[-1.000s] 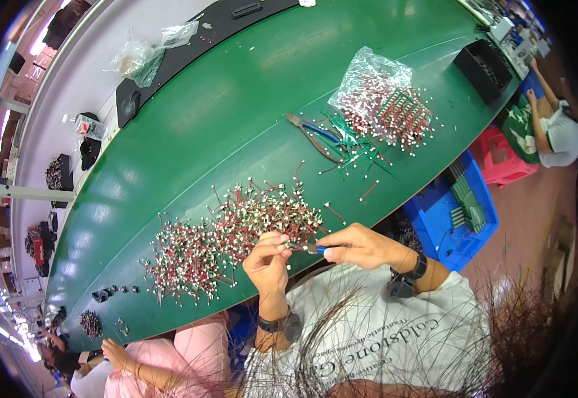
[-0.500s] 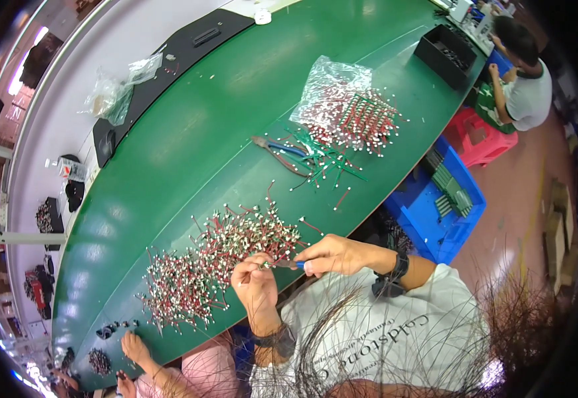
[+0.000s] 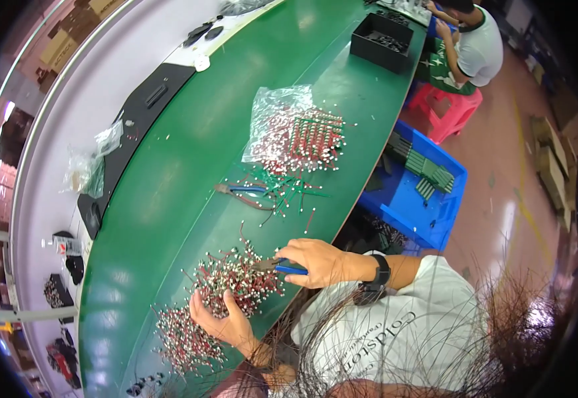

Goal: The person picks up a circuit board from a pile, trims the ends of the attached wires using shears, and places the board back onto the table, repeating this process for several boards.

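My right hand point(image 3: 319, 263) is closed around blue-handled pliers point(image 3: 291, 270), whose metal jaws point left over the edge of a wire pile. Fingers and thumb spread apart, my left hand point(image 3: 224, 324) lies at the near side of that pile, with nothing visible in its grasp. The heap of short red wires with white connectors point(image 3: 189, 338) stretches along the near edge of the green table point(image 3: 149, 192), on both sides of my left hand. Parts of the wires under the fingers are hidden.
Farther up lie a second pair of pliers point(image 3: 244, 190), loose green wires point(image 3: 295, 194) and bundled wires point(image 3: 315, 139) partly under a clear plastic bag point(image 3: 269, 113). A black bin point(image 3: 375, 50) stands at the far end. Right of the table are a blue crate point(image 3: 448, 219) and a seated person point(image 3: 478, 46).
My hands have parted: the left has dropped to the pile and spread its fingers, while the right still holds the pliers. The whole view has shifted, and the neighbour's hands at lower left are gone.
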